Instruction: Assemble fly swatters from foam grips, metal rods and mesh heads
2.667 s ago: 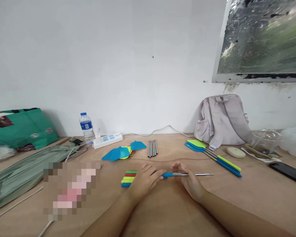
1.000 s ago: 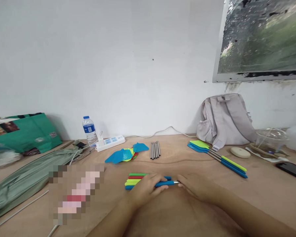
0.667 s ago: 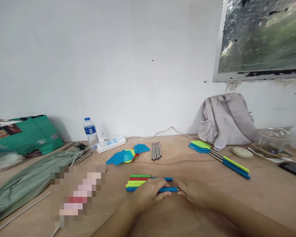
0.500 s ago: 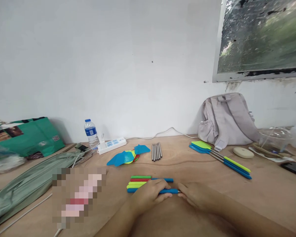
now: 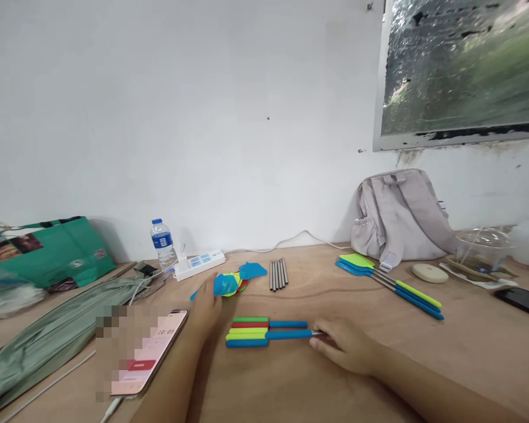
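Observation:
My right hand point(image 5: 341, 345) pinches a thin metal rod at the end of a blue handle point(image 5: 290, 334), which lies across the tabletop pointing left. My left hand point(image 5: 207, 301) reaches over a pile of flat blue plastic heads point(image 5: 227, 284) with a mesh pattern, like fly swatter heads. Its fingers cover part of the left blue head; whether they grip it is hidden. Yellow and red heads show beneath the blue ones. Left of the held handle lie several loose handles: green, a red handle point(image 5: 250, 324), yellow and blue. Another blue handle point(image 5: 288, 324) lies just behind the held one.
Several metal tubes point(image 5: 278, 274) lie behind the handles. Assembled swatters point(image 5: 392, 282) rest at right, before a grey backpack point(image 5: 399, 217). A phone point(image 5: 156, 355) lies by my left forearm. A power strip point(image 5: 200, 264) and water bottle point(image 5: 162, 241) stand near the wall.
My left hand has let go of the blue handle and moved left and away to the pile of heads. My right hand stays at the rod. The view has shifted slightly.

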The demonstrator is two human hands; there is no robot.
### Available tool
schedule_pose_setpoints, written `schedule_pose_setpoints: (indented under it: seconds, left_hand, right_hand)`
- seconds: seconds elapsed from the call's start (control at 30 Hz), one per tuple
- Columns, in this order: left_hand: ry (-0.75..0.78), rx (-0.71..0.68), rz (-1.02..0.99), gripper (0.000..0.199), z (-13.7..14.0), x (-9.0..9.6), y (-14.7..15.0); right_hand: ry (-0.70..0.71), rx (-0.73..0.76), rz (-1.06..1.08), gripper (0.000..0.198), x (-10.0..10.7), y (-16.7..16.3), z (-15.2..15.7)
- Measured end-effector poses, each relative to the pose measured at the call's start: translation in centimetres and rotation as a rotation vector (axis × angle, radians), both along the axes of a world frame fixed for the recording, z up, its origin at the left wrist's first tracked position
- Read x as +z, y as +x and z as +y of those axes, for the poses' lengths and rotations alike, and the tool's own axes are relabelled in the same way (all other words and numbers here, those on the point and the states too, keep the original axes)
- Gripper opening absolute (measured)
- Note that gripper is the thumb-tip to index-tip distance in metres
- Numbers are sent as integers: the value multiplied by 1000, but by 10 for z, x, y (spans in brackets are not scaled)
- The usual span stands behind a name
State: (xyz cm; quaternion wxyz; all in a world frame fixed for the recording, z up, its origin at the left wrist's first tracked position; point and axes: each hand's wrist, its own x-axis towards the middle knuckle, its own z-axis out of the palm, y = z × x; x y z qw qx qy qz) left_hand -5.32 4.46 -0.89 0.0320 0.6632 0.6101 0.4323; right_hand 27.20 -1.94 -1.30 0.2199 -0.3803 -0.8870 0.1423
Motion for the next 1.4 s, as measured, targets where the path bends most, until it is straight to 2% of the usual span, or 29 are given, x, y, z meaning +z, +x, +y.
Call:
schedule_pose_setpoints:
  seconds: [0.07, 0.17, 0.27, 0.37, 0.5, 0.67, 0.8, 0.97, 1.0, 1.1, 1.17, 1.27, 1.33, 1.4]
  left_hand:
    - [-59, 44, 89, 56, 8, -6, -10]
    - [-175, 118, 285, 52, 13, -14, -17]
    - [-225, 182, 432, 50, 13, -16, -18]
    - [-235, 223, 468, 50, 14, -15, -17]
    - [-196, 225, 489, 48, 16, -17, -15]
    - [-103, 215, 386, 36, 18, -19, -12]
    - [-32, 176, 158, 31, 15, -13, -8]
    - [53, 163, -193, 29, 3, 0, 14]
    - [38, 139, -355, 28, 0, 3, 22]
    - [-104, -17, -1019, 14, -12, 9, 53]
    - [-164, -107, -1110, 10, -21, 11, 73]
    - [-306, -358, -1244, 13, -32, 10, 93]
    - [-348, -406, -1272, 15, -37, 9, 100]
    - [-364, -395, -1272, 17, -40, 9, 104]
  right_hand:
    - [16, 8, 20, 17, -2, 0, 2]
    - [23, -27, 58, 17, -5, 0, 5]
    - [0, -117, 94, 23, -8, -1, 8]
    - [-43, -198, 163, 28, -11, 1, 13]
    - [-203, -216, 360, 30, -17, 3, 20]
    - [-302, -358, 636, 37, -22, 5, 27]
    - [-323, -431, 833, 40, -25, 9, 34]
    - [-263, -283, 1030, 42, -20, 10, 40]
    - [-281, -268, 1084, 40, -18, 9, 40]
    - [-394, -252, 1212, 26, -13, 4, 38]
    - [-432, -206, 1277, 18, -10, 2, 34]
    - [-418, -144, 1331, 15, -5, -1, 26]
    - [-407, -124, 1294, 17, -3, -1, 21]
    - [-394, -98, 1235, 17, -3, 0, 17]
